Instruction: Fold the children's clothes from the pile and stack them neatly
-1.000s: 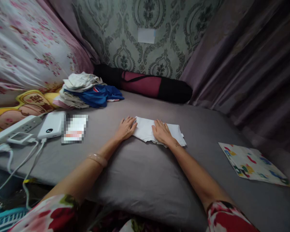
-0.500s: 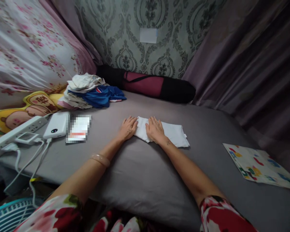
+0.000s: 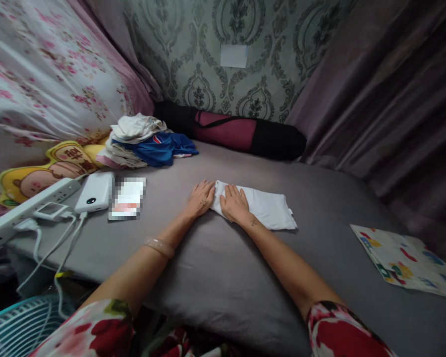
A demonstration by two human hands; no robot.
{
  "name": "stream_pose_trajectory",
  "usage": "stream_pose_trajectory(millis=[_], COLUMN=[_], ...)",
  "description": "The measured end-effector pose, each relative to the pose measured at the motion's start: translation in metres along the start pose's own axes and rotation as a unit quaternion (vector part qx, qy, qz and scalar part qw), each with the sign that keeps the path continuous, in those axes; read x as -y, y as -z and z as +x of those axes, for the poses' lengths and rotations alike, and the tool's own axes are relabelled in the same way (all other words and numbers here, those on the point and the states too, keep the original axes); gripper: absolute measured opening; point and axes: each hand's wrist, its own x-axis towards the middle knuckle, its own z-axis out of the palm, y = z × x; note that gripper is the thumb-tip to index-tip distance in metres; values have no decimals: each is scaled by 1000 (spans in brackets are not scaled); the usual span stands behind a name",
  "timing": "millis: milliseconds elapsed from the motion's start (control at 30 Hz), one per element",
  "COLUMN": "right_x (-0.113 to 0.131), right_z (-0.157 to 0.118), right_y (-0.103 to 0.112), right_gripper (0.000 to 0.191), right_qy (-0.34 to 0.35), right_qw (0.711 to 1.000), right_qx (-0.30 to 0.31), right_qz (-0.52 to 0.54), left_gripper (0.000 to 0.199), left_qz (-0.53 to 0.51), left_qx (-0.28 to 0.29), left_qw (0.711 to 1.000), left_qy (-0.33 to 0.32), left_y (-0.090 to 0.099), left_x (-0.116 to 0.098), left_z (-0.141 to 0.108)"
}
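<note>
Head view: your right hand (image 3: pixel 235 204) lies palm down on the left part of the folded white cloth (image 3: pixel 269 206), fingers extended and nearly together, thumb out to the side. Your left hand (image 3: pixel 202 198) is flat too, fingers close together, its edge against the cloth's left end. Neither hand pinches anything.

Cloth sits mid-bed in front of you, long side running left to right, small white label (image 3: pixel 291 211) at the right end. Expect it light, soft, limp, not fragile; layers could slip on each other if dragged. Best hold: a hand under each short end, thumbs on top, all layers together.

Around it: grey bed (image 3: pixel 223 267); letter-print item (image 3: pixel 405 258) well off to the right; pixelated rectangle (image 3: pixel 127 198) and white power bank (image 3: pixel 94 191) to the left; clothes pile (image 3: pixel 134 134) with a blue garment (image 3: pixel 163 148) far left; black-and-maroon long bag (image 3: pixel 226 131) along the wall.

Versus one second ago: your right hand has shifted from mid-cloth to near the left end, baring the right part. Near edge is straighter, top smoother. Left hand stays at the left end. Whole view has swung slightly left.
</note>
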Motion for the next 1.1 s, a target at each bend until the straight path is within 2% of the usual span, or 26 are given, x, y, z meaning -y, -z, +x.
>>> stream_pose_trajectory(millis=[100, 233, 367, 467, 567, 667, 733, 800, 933, 1000, 1100], right_x=[5, 19, 29, 27, 16, -3, -18, -32, -49, -54, -57], right_z=[3, 8, 9, 11, 9, 2, -5, -11, -20, -23, -24], right_y=[3, 1, -6, -5, 3, 14, 21, 25, 22, 14, 3], right_gripper=[57, 58, 61, 61, 60, 59, 59, 58, 56, 55, 54], right_qy=[-1, 20, 35, 32, 31, 21, 9, 0, 3, 1, -10], right_qw=[1000, 1000, 999, 998, 997, 999, 1000, 1000, 998, 998, 999], right_qx=[12, -7, 25, 41, 40, 1, -17, -26, -42, -35, -18], right_qz=[7, 16, 15, 30, 50, 32, 9, -12, -46, -53, -46], left_gripper=[46, 46, 49, 48, 48, 47, 45, 44, 44, 44, 46], left_qz=[-1, -12, -18, -7, -1, 4, 27, 53, 95, 113, 127], left_qx=[-2, -9, -5, 4, 17, 23, 8, -5, 15, 33, 64], left_qw=[1000, 1000, 1000, 1000, 1000, 1000, 1000, 997, 985, 981, 979], left_qy=[-3, -1, 1, -4, -10, -2, -8, -48, -145, -156, -149], left_y=[0, 0, 1, 3, 6, 9, 9, 7, -10, -21, -34], left_x=[0, 1, 0, -1, 0, -6, -19, -37, -70, -75, -71], left_z=[0, 0, -1, -1, 1, 4, 5, 7, 9, 10, 10])
